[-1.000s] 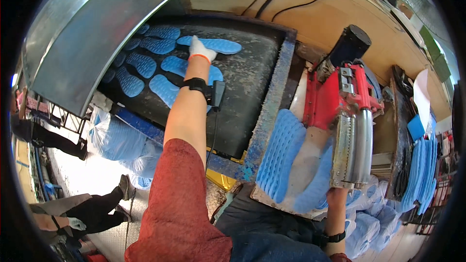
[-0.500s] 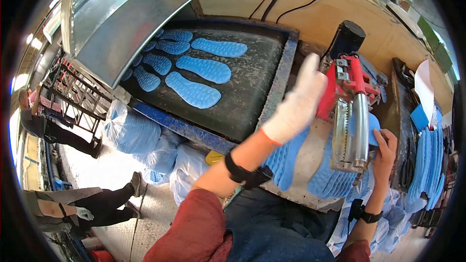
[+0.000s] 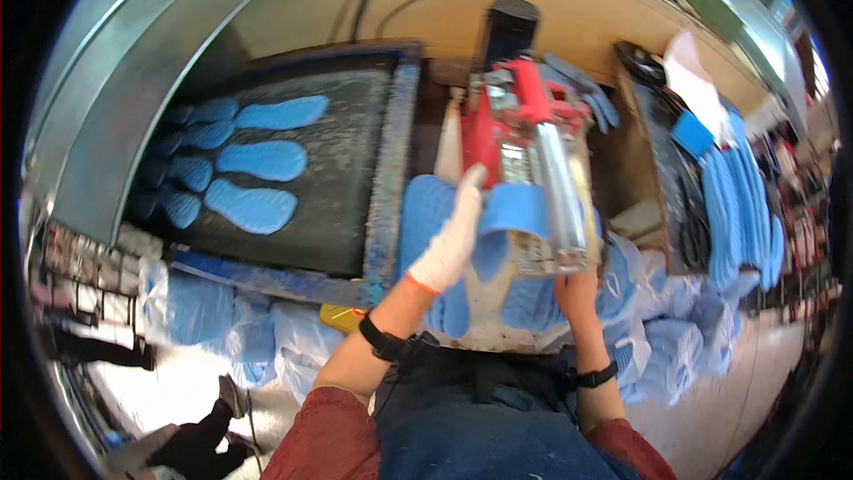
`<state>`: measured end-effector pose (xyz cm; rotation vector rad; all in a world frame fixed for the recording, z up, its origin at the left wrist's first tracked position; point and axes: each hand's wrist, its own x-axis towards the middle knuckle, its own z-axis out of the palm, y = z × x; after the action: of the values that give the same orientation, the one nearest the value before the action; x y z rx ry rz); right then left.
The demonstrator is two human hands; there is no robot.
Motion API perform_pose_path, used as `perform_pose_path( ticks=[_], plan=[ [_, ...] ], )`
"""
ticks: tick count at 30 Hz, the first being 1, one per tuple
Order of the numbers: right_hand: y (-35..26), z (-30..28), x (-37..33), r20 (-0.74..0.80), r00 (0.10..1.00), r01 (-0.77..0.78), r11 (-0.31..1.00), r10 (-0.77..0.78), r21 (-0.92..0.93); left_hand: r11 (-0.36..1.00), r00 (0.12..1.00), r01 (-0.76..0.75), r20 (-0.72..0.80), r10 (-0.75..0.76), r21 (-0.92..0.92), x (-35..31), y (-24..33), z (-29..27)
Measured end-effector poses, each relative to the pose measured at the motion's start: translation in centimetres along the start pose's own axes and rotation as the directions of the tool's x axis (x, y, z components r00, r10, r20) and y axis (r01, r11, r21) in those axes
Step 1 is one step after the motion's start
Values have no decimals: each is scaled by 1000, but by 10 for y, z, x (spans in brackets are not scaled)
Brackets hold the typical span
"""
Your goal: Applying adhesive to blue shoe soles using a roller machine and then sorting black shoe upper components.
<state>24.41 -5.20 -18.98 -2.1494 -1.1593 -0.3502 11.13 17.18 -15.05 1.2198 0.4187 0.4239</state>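
Note:
A red roller machine (image 3: 533,98) with a shiny metal roller (image 3: 560,200) stands in front of me. A blue insole (image 3: 515,207) sticks out from the left side of its rollers, its free end curving down. Beside that end is my left hand (image 3: 450,236) in a white glove, fingers stretched upward; whether it touches the insole is unclear. My bare right hand (image 3: 579,295) is at the near end of the rollers, its fingers hidden by the machine. Below lie more blue insoles, one pile (image 3: 428,213) left of the machine and another (image 3: 530,304) under it.
Left of me, a dark conveyor belt (image 3: 342,178) with a blue frame carries several blue insoles (image 3: 262,160) beneath a metal hood (image 3: 151,80). More insoles (image 3: 733,209) hang over a bench at right. Filled plastic bags (image 3: 671,347) stand on the floor. Another person's legs (image 3: 191,444) show lower left.
The view has swung right. My left hand has come down from the machine's top to beside the rollers. The insole, earlier at their right, now shows at their left; my right hand is lower.

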Motion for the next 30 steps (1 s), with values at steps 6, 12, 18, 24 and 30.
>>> perform_pose_path(
  ticks=[6, 12, 18, 24, 30],
  plan=[
    [-6, 18, -19, 193, 980, 88, 972, -45, -217, 863, 937, 348, 163, -308, -367, -90, 42, 15],
    [12, 23, -20, 227, 974, 50, 970, 6, -240, 778, 933, 280, -31, -358, -563, -98, 109, -24],
    [5, 17, -19, 280, 959, 30, 967, 44, -255, 893, 890, -304, -433, 142, -332, 56, 149, -182],
    [-1, 18, -23, 240, 971, 13, 993, 16, -117, 597, 793, -418, -596, -129, -685, 152, 179, -323],
    [9, 10, -31, 217, 951, 271, 933, -220, -239, 729, 692, -413, -709, -140, -547, 170, 154, -367]
  ],
)
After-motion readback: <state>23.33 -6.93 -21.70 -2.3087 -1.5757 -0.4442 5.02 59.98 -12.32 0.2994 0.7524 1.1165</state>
